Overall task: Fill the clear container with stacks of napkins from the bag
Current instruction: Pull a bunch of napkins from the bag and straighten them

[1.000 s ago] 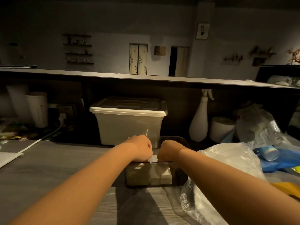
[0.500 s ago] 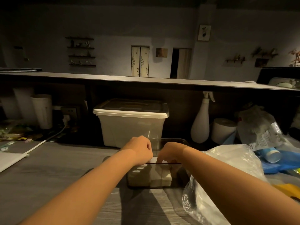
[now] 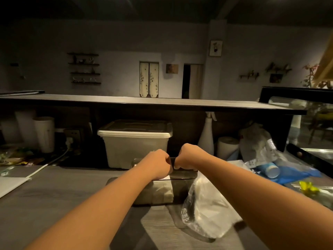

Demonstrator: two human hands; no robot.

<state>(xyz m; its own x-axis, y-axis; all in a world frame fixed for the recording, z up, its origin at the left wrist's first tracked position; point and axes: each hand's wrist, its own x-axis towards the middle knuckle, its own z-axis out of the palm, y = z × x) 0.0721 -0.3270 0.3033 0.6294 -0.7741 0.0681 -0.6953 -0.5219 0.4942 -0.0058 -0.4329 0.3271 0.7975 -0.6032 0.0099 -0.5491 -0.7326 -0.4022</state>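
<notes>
Container (image 3: 182, 193), directly beneath the fingers, shows pale napkins (image 3: 162, 193) stacked behind its near wall under the left hand (image 3: 156, 164). The part below the right hand (image 3: 187, 157) looks dark and probably unfilled, so the task seems partway done. Both hands curl knuckles-up over the rim; whether they pinch napkins cannot be told. Bag (image 3: 207, 210) lies just right of the fingers against the container's corner, a lidded bin (image 3: 135, 147) stands close beyond them, and open table (image 3: 54, 204) lies to their left.
</notes>
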